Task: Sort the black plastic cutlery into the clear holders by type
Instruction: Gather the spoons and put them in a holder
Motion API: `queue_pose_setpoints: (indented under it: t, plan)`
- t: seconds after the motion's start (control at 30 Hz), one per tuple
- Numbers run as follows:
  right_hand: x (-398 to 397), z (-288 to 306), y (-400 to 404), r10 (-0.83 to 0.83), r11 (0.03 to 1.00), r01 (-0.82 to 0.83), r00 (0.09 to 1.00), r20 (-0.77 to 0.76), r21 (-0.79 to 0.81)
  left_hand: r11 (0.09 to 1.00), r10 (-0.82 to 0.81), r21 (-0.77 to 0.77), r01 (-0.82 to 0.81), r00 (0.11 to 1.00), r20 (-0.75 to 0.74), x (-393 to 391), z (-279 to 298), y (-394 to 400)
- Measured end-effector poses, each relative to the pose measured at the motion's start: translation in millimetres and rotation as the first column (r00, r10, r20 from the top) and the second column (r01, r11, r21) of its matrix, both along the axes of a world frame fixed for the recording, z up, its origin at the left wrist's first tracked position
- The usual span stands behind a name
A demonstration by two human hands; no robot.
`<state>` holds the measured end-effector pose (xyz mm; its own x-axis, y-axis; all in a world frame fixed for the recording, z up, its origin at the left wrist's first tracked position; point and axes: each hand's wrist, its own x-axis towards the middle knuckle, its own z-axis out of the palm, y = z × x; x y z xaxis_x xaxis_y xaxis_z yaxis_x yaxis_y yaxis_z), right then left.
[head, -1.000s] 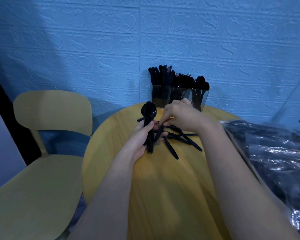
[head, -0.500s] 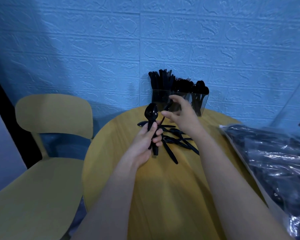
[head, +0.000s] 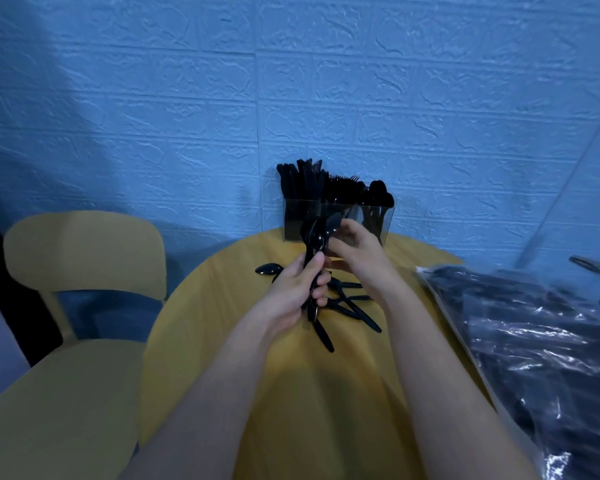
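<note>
My left hand (head: pixel 300 289) grips a bunch of black plastic spoons (head: pixel 316 233) upright by their handles, bowls up. My right hand (head: pixel 355 249) pinches one black spoon (head: pixel 333 225) at its bowl and holds it against the top of that bunch. Loose black cutlery (head: pixel 352 306) lies on the round wooden table (head: pixel 291 393) under and behind my hands; one spoon (head: pixel 267 270) lies apart to the left. At the table's far edge stand the clear holders (head: pixel 293 221), filled with knives (head: pixel 298 178), forks (head: pixel 342 183) and spoons (head: pixel 378 194).
A clear plastic bag of black cutlery (head: pixel 534 341) lies along the table's right side. A yellow chair (head: pixel 80 289) stands to the left. A blue brick-pattern wall rises right behind the holders.
My right hand lifted a spoon off the pile and brought it to the bunch. My left hand raised the bunch toward the holders.
</note>
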<state>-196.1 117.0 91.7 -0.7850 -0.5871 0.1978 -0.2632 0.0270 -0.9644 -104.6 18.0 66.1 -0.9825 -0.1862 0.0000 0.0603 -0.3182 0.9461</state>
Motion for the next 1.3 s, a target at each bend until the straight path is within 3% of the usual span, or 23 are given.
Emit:
queue_pose_setpoints:
  t: [0.1,0.13,0.23,0.4,0.53,0.6,0.67,0.73,0.87,0.97,1.07,1.3]
  plan:
    - [-6.5,7.0,10.8,0.078,0.992,-0.053,0.973,0.217,-0.118,0.995,-0.084,0.044,0.084,0.996,0.002,-11.9,8.9,1.3]
    - [-10.4,11.1,16.5,0.091,0.992,-0.07,0.971,0.223,-0.102,0.989,-0.126,0.074,0.125,0.992,0.003,-16.5,12.4,1.5]
    - [-26.7,25.9,28.5,0.096,0.992,-0.1,0.994,0.048,0.08,0.968,-0.248,0.053,0.246,0.968,0.031,-34.2,20.0,4.5]
    - [-62.7,48.7,32.8,-0.014,0.979,0.011,1.0,0.014,0.203,0.92,-0.344,-0.161,0.357,0.933,0.101,-75.9,30.5,17.3]
    - [-93.2,59.0,37.5,-0.21,0.959,0.218,0.976,-0.061,0.181,0.85,-0.255,-0.448,0.277,0.961,0.109,-109.5,42.7,20.0]
    - [-111.4,61.7,39.2,-0.34,0.928,0.35,0.935,-0.099,0.125,0.753,-0.125,-0.638,0.16,0.987,0.101,-125.5,44.3,14.3]
    - [-128.3,65.2,41.6,-0.457,0.881,0.468,0.88,-0.132,0.074,0.568,0.06,-0.823,-0.026,0.998,0.01,-140.4,39.5,4.5]
    - [-142.3,69.3,41.4,-0.522,0.849,0.528,0.84,-0.149,0.007,0.416,0.16,-0.901,-0.126,0.985,-0.064,-151.8,32.6,-5.1]
    - [-160.0,74.7,30.6,-0.581,0.814,0.567,0.796,-0.172,-0.128,0.131,0.109,-0.984,-0.117,0.989,-0.103,-172.2,24.6,-10.6]
    - [-169.2,74.8,22.7,-0.613,0.789,0.583,0.77,-0.177,-0.193,-0.014,0.129,-0.989,-0.147,0.981,-0.148,-181.7,26.0,-8.7]
    - [-176.8,70.0,17.3,-0.615,0.788,0.586,0.764,-0.198,-0.187,-0.094,0.146,-0.973,-0.212,0.963,-0.225,-189.6,23.5,-9.7]
    - [-182.3,55.2,4.2,-0.538,0.834,0.546,0.776,-0.328,-0.077,-0.089,0.172,-0.965,-0.246,0.951,-0.258,-200.3,17.3,-13.0]
